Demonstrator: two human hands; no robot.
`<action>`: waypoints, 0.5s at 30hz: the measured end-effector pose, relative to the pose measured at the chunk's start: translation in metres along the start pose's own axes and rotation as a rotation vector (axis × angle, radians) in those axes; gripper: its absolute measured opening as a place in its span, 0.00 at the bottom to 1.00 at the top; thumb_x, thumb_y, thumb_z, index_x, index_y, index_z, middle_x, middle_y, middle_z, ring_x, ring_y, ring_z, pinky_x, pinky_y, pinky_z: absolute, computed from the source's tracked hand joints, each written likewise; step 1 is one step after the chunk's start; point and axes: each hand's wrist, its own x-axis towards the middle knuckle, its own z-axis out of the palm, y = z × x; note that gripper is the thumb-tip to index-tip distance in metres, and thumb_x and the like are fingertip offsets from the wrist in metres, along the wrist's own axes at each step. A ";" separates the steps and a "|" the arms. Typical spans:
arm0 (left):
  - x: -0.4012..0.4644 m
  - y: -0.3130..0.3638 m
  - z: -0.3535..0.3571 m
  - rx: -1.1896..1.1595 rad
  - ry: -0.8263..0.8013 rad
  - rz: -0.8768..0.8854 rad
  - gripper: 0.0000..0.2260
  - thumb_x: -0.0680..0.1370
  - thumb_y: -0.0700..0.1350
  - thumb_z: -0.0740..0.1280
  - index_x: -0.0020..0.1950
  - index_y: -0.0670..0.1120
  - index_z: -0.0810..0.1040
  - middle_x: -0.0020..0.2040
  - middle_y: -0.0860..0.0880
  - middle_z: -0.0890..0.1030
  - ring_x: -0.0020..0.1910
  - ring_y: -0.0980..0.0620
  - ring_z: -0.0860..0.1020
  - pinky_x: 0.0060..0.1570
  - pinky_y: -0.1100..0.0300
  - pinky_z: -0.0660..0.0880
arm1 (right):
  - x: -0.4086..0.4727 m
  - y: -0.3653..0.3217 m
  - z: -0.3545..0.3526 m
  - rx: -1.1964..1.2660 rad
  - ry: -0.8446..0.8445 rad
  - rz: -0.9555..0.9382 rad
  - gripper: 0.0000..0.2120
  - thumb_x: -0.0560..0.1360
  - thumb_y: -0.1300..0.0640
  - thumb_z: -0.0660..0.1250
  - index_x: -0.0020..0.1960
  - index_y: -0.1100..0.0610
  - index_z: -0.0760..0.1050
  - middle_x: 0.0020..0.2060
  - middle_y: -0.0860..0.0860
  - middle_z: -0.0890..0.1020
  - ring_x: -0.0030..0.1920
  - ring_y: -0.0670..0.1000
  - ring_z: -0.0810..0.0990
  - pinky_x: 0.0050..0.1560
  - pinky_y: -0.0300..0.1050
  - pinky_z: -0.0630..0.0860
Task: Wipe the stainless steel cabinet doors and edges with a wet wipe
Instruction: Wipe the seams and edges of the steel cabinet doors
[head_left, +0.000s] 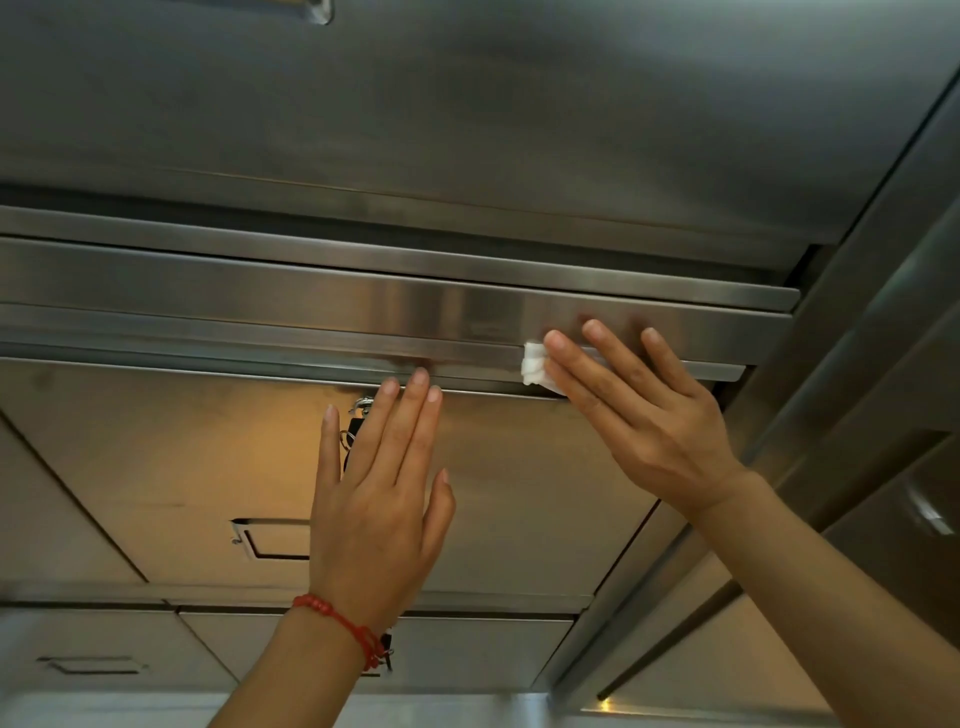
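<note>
A white wet wipe (535, 366) is pressed flat against the horizontal steel edge strip (311, 296) that runs between the upper cabinet door (467, 104) and the lower cabinet door (519, 493). My right hand (639, 415) lies flat on the wipe with fingers spread, covering most of it. My left hand (379, 493) rests flat on the lower door with fingers straight, its fingertips touching the strip's lower lip. A red bead bracelet (337, 618) circles the left wrist.
A key ring with keys (358, 421) hangs from a lock just behind my left fingers. A recessed handle (270, 538) sits in the lower door. More steel drawers (104, 654) lie below. A steel panel with a handle (930, 509) stands at the right.
</note>
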 end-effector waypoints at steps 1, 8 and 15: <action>0.000 0.000 0.000 0.003 -0.001 0.002 0.23 0.77 0.45 0.55 0.70 0.39 0.66 0.71 0.43 0.66 0.71 0.47 0.61 0.69 0.41 0.54 | 0.002 -0.001 0.001 0.004 0.003 0.001 0.21 0.77 0.66 0.60 0.70 0.60 0.67 0.69 0.54 0.66 0.70 0.55 0.64 0.72 0.52 0.56; -0.001 -0.001 0.000 0.020 -0.002 0.004 0.23 0.77 0.46 0.55 0.71 0.39 0.65 0.71 0.43 0.65 0.71 0.47 0.61 0.69 0.42 0.56 | -0.001 0.001 0.000 -0.015 -0.002 -0.002 0.21 0.77 0.65 0.62 0.70 0.60 0.67 0.69 0.53 0.66 0.71 0.55 0.64 0.73 0.52 0.54; -0.001 -0.001 0.002 0.030 -0.007 0.000 0.24 0.77 0.46 0.55 0.71 0.39 0.65 0.72 0.43 0.64 0.71 0.47 0.61 0.69 0.41 0.56 | 0.003 -0.003 0.001 0.018 0.007 0.004 0.19 0.79 0.65 0.58 0.70 0.60 0.67 0.68 0.53 0.67 0.70 0.54 0.66 0.72 0.52 0.56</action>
